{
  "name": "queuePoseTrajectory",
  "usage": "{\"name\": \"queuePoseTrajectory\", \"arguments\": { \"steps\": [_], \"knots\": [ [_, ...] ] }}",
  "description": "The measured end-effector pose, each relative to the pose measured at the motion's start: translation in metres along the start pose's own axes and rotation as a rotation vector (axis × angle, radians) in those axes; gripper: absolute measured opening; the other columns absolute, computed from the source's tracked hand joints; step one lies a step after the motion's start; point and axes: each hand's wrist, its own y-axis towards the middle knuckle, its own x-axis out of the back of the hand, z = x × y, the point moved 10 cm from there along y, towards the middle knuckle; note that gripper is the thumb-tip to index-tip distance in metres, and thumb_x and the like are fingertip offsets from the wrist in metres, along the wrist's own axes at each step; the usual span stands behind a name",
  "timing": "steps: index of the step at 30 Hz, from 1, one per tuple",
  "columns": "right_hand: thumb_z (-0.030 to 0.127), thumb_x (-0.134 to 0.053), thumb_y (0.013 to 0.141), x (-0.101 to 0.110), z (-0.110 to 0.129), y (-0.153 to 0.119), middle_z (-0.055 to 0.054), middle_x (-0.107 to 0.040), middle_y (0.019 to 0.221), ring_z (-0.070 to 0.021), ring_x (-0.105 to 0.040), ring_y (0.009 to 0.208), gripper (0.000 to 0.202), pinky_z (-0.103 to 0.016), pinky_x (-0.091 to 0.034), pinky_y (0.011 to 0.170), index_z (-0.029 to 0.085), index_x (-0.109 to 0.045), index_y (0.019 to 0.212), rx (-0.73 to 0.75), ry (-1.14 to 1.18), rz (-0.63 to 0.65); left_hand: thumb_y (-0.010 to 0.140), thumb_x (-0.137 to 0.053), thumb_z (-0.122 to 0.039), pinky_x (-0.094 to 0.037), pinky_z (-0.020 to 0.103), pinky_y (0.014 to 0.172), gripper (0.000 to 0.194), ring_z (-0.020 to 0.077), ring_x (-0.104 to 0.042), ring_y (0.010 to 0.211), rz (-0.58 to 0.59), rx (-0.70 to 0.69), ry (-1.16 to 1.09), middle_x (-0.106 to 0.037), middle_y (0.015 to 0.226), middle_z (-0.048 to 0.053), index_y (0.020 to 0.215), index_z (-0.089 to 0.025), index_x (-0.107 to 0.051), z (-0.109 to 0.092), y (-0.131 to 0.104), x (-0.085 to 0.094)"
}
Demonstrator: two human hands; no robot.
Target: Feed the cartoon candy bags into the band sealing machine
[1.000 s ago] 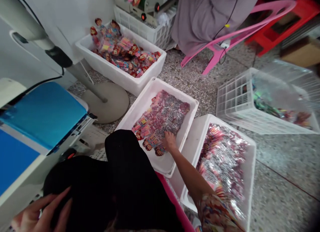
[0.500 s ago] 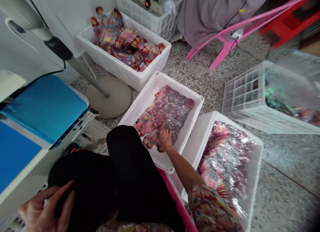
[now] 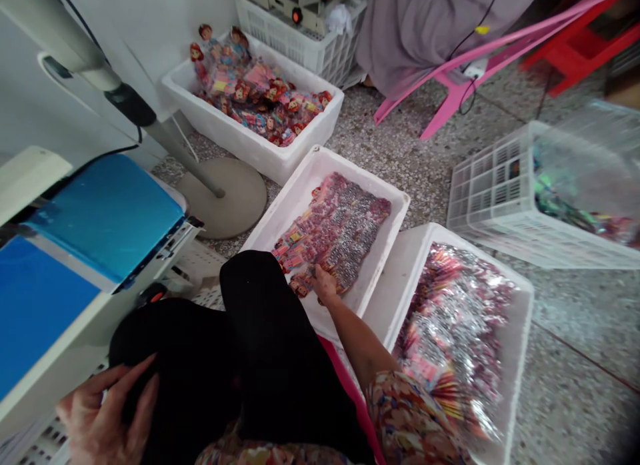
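Note:
In the middle stands a white foam box with overlapping rows of flat, shiny packets, pink and silver, printed with doll-like figures. Reaching into its near part, my right hand has its fingers curled on the edge of a packet; the fingertips are partly hidden. At the lower left, my left hand hangs by my black-clad knee, its fingers loosely bent and apart. A small white spot shows between those fingers; I cannot make out what it is.
Another foam box at the back holds loose doll packets. To the right stand a foam box full of shiny packets and a white plastic crate. A blue-topped machine, a pole base and a pink chair surround the boxes.
My right hand has shifted slightly left, and its fingers, earlier spread flat over the packets, are now curled in. The view has moved a little; my left hand keeps its pose.

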Motion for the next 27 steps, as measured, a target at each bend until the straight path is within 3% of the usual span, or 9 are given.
{"name": "queuePoseTrajectory", "arguments": {
  "steps": [4,8,11,13,17,20,21,23,27],
  "knots": [
    [0.035,-0.051,0.099,0.009,-0.015,-0.006,-0.011,-0.074,0.113,-0.0239,-0.069,0.106,0.043,-0.031,-0.046,0.087,0.021,-0.052,0.14,-0.015,0.036,-0.014,0.085,-0.064,-0.035,-0.041,0.065,0.099,0.053,0.0369,-0.064,0.097,-0.059,-0.141,0.054,-0.062,0.112,0.011,0.137,-0.046,-0.061,-0.017,-0.003,0.007],
    [0.036,-0.053,0.097,0.029,-0.033,-0.016,-0.01,-0.075,0.11,-0.0236,-0.069,0.102,0.044,-0.029,-0.045,0.084,0.021,-0.055,0.138,-0.004,0.056,-0.036,0.088,-0.063,-0.034,-0.042,0.06,0.098,0.034,0.0343,-0.064,0.095,-0.055,-0.167,0.113,-0.063,0.11,0.013,0.122,-0.033,-0.069,-0.018,-0.003,0.009],
    [0.035,-0.057,0.094,0.067,-0.038,-0.024,-0.009,-0.075,0.101,-0.024,-0.068,0.095,0.037,-0.029,-0.044,0.08,0.021,-0.062,0.127,0.031,0.055,-0.077,0.089,-0.065,-0.033,-0.044,0.056,0.097,0.032,0.0332,-0.064,0.096,-0.067,-0.23,0.138,-0.065,0.108,0.012,0.121,-0.03,-0.067,-0.041,0.011,0.009],
    [0.034,-0.059,0.091,0.115,-0.028,-0.032,-0.006,-0.073,0.091,-0.0226,-0.066,0.085,0.032,-0.028,-0.043,0.074,0.022,-0.065,0.119,0.117,0.104,-0.147,0.09,-0.066,-0.032,-0.046,0.053,0.098,0.037,0.0329,-0.065,0.102,-0.063,-0.317,0.082,-0.067,0.111,0.011,0.127,-0.03,-0.063,-0.075,0.029,0.001],
    [0.038,-0.062,0.085,0.246,0.045,-0.069,0.002,-0.061,0.07,-0.0165,-0.053,0.065,0.021,-0.025,-0.036,0.063,0.022,-0.065,0.098,0.478,0.307,-0.286,0.092,-0.065,-0.039,-0.045,0.052,0.107,0.062,0.0345,-0.058,0.126,-0.026,-0.445,-0.105,-0.062,0.133,0.015,0.148,-0.025,-0.044,-0.163,0.088,-0.026],
    [0.043,-0.068,0.082,0.323,0.129,-0.113,0.006,-0.054,0.066,-0.0134,-0.046,0.063,0.023,-0.024,-0.032,0.06,0.02,-0.062,0.086,0.732,0.308,-0.223,0.079,-0.078,-0.053,-0.038,0.057,0.114,0.097,0.0398,-0.044,0.142,-0.026,-0.445,-0.216,-0.05,0.15,0.022,0.157,-0.017,-0.03,-0.218,0.142,-0.034],
    [0.041,-0.068,0.082,0.337,0.16,-0.128,0.006,-0.056,0.069,-0.013,-0.048,0.065,0.022,-0.024,-0.033,0.061,0.02,-0.061,0.085,0.82,0.298,-0.151,0.073,-0.083,-0.053,-0.036,0.058,0.116,0.107,0.041,-0.04,0.145,-0.017,-0.411,-0.259,-0.047,0.153,0.023,0.157,-0.016,-0.028,-0.227,0.159,-0.033],
    [0.035,-0.07,0.08,0.354,0.216,-0.155,0.006,-0.058,0.072,-0.0126,-0.05,0.069,0.017,-0.023,-0.033,0.062,0.02,-0.061,0.084,0.944,0.245,-0.045,0.063,-0.089,-0.051,-0.038,0.058,0.115,0.113,0.041,-0.046,0.141,0.052,-0.321,-0.383,-0.052,0.15,0.021,0.155,-0.017,-0.033,-0.232,0.187,-0.028],
    [0.027,-0.078,0.07,0.362,0.299,-0.173,0.005,-0.06,0.075,-0.0136,-0.053,0.073,0.022,-0.023,-0.035,0.064,0.019,-0.063,0.085,1.039,0.127,0.003,0.066,-0.086,-0.042,-0.055,0.046,0.095,0.076,0.0311,-0.07,0.105,0.254,-0.027,-0.788,-0.073,0.117,0.011,0.132,-0.018,-0.056,-0.201,0.204,-0.019]
  ]
}}
